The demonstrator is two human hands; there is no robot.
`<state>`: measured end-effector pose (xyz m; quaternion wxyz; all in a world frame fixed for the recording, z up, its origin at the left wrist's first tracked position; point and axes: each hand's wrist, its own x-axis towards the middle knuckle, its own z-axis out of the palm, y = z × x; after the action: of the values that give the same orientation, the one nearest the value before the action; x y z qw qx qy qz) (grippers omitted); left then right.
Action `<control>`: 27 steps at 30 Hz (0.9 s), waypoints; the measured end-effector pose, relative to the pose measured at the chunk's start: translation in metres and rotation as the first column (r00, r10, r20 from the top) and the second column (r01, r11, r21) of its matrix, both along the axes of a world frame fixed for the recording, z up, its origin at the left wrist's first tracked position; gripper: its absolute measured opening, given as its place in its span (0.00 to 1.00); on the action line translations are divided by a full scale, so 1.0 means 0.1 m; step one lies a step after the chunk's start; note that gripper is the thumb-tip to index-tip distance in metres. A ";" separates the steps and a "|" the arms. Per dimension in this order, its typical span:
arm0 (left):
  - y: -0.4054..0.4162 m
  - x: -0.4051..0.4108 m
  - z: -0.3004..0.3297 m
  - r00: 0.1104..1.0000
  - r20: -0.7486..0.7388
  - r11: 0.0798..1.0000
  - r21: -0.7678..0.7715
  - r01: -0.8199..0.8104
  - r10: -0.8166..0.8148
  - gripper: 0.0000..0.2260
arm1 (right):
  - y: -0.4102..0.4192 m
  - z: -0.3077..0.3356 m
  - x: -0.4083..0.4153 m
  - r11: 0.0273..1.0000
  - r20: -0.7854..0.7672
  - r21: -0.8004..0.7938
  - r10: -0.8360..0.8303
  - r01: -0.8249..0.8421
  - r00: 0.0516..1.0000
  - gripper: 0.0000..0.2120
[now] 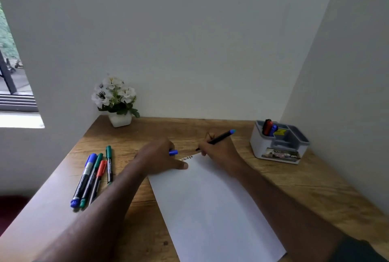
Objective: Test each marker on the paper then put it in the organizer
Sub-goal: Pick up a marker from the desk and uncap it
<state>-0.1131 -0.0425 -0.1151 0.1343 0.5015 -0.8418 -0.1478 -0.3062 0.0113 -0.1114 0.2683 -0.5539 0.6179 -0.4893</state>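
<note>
A white sheet of paper (pixel 210 205) lies on the wooden desk (pixel 294 181), with small scribbles at its far edge. My right hand (pixel 219 152) grips a black marker with a blue end (pixel 221 136), its tip down at the paper's far edge. My left hand (pixel 162 156) rests on the paper's far left corner and holds a blue cap (pixel 173 152) in its fingers. Several markers (pixel 92 175), blue, green and red, lie side by side on the desk to the left. The grey-and-white organizer (pixel 280 143) stands at the right, with a red and a blue marker upright in it.
A small white pot of white flowers (pixel 116 101) stands in the back left corner. Walls close the desk at the back and right. A window opening is at the far left.
</note>
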 end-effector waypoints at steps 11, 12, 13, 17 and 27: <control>-0.15 0.09 -0.02 0.997 -0.044 0.997 0.059 -0.053 0.056 0.19 | -0.13 -0.26 -0.05 0.997 -0.017 -0.060 0.047 -0.048 0.999 0.15; -0.14 0.09 -0.02 0.997 -0.046 0.996 0.066 -0.059 0.062 0.19 | -0.13 -0.27 -0.05 0.997 -0.019 -0.064 0.051 -0.052 0.999 0.14; -0.14 0.09 -0.02 0.997 -0.045 0.996 0.068 -0.062 0.065 0.19 | -0.14 -0.28 -0.05 0.996 -0.021 -0.067 0.053 -0.055 0.998 0.13; -0.14 0.08 -0.02 0.998 -0.026 0.997 0.057 -0.059 0.061 0.19 | -0.14 -0.28 -0.04 0.997 -0.044 -0.063 0.046 -0.048 0.998 0.12; -0.12 0.08 -0.02 0.998 -0.001 0.998 0.029 -0.061 0.061 0.19 | -0.19 -0.31 -0.04 0.998 -0.070 -0.060 0.031 -0.035 0.997 0.13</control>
<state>-0.1050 -0.0540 -0.1168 0.1325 0.5285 -0.8238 -0.1563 -0.3103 -0.0079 -0.1426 0.2377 -0.5886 0.6023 -0.4840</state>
